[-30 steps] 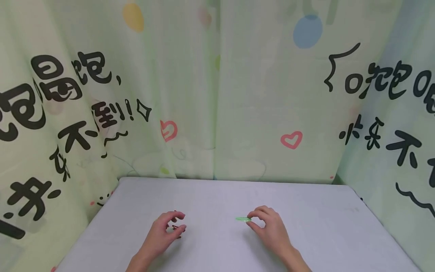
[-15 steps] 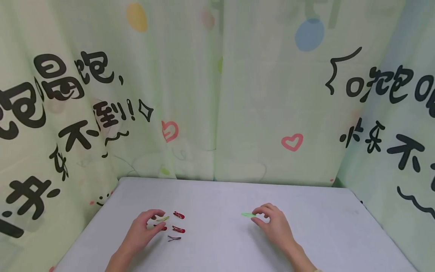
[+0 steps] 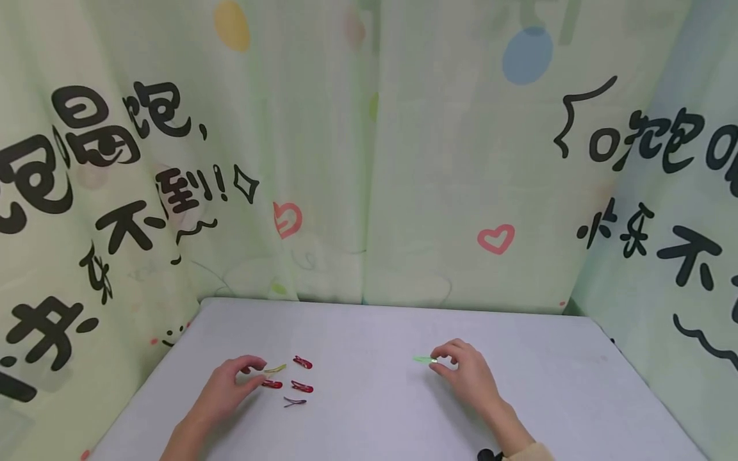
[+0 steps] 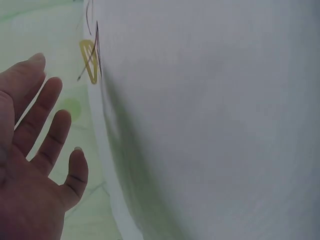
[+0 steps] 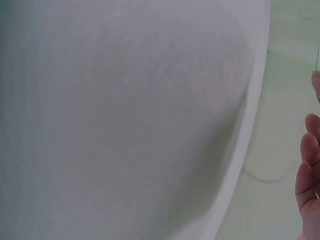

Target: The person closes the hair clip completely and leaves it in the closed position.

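Observation:
My right hand (image 3: 469, 378) pinches a light green snap hair clip (image 3: 423, 359) by one end between thumb and fingers, raised over the table's right half. Only its fingers (image 5: 310, 147) show along the edge of the right wrist view. On the left my left hand (image 3: 221, 390) hovers with bent, parted fingers, nothing in its grasp. Beside its fingertips lie a yellow snap hair clip (image 3: 275, 369) and a red hair clip (image 3: 272, 384). Two more red clips, an upper one (image 3: 302, 362) and a lower one (image 3: 302, 387), lie to their right, with a dark purple clip (image 3: 295, 402) nearest me.
A white-covered table (image 3: 369, 422) spans the workspace. Pale green printed curtains (image 3: 426, 192) stand behind it and on both sides. A small black object (image 3: 489, 454) shows by my right sleeve (image 3: 530, 452) at the bottom edge.
My left hand has drawn back leftward, uncovering the clips on the table. My right hand, still pinching the green clip, has shifted slightly right and away from me.

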Motion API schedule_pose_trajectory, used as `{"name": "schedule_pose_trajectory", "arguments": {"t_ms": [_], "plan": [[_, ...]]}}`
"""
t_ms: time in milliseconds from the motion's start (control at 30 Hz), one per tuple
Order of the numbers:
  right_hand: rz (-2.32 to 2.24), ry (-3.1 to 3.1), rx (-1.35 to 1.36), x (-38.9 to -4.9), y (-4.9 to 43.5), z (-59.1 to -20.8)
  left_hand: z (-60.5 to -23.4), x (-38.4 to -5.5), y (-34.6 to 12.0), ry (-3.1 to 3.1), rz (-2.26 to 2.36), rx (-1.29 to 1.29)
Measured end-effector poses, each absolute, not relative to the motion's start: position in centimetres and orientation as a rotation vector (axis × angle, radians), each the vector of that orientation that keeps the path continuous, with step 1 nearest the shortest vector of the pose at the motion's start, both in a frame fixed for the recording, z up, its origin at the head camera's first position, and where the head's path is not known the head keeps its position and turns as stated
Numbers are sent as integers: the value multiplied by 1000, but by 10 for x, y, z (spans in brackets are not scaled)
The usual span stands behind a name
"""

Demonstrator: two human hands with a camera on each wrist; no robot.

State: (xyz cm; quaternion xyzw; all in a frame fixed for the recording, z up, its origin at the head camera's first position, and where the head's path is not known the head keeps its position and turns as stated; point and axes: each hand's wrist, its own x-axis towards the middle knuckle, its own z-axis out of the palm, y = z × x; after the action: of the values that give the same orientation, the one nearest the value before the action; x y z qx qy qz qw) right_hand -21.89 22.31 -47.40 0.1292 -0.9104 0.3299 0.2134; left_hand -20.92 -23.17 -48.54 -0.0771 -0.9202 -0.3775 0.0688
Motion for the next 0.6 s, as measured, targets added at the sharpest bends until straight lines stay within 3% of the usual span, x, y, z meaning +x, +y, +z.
{"name": "schedule_pose_trajectory", "arguments": {"t_ms": [600], "plan": [[894,-2769,270,-234,238,-478,-488,-228,-245,-2921,-1096,-322]]}}
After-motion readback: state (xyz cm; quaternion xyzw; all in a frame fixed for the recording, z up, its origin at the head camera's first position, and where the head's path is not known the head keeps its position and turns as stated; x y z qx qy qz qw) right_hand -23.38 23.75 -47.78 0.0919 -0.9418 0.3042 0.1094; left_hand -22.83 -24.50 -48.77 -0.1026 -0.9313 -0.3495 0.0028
